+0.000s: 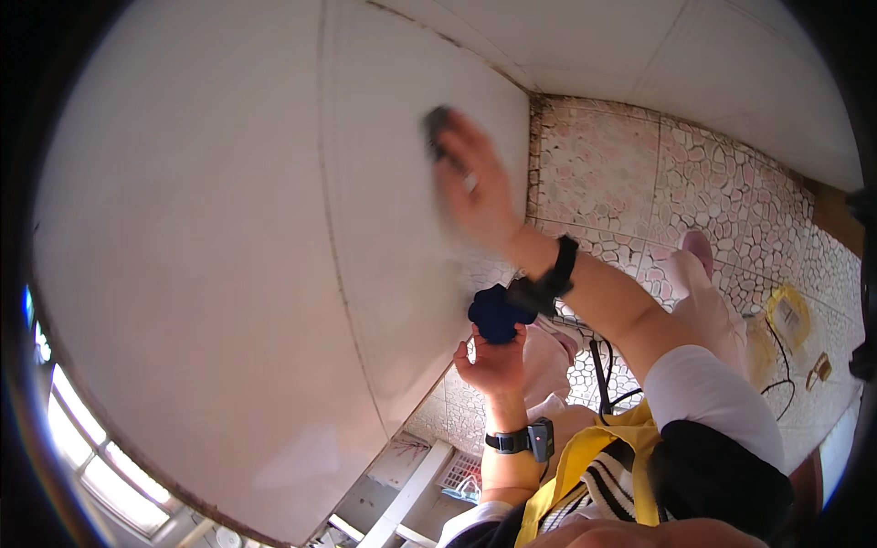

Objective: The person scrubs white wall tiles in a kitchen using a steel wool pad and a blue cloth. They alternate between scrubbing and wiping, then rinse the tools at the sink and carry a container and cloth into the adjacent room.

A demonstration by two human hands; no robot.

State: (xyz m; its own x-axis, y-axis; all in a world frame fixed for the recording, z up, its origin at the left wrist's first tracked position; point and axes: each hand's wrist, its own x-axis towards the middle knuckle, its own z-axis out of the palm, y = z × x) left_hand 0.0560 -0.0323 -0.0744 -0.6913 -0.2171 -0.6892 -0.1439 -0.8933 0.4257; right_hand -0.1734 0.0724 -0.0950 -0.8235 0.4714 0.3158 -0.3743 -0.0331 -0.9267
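My right hand [476, 181], blurred, presses a small dark grey object [437, 130] against the white wall panel [390, 171]; whether it is a scrubber or a brush I cannot tell. Lower down, near the panel's edge, my left hand [493, 359] holds a bunched dark blue cloth [497, 314], with its palm turned up. Both my wrists wear black straps with small devices.
A pebble-patterned tile floor [596, 164] meets the walls at a dark, stained corner. Beside the panel's lower edge are white shelving [411, 496] and a plastic basket [460, 471]. A yellow-rimmed object [788, 315] and a black cable [791, 383] lie at right.
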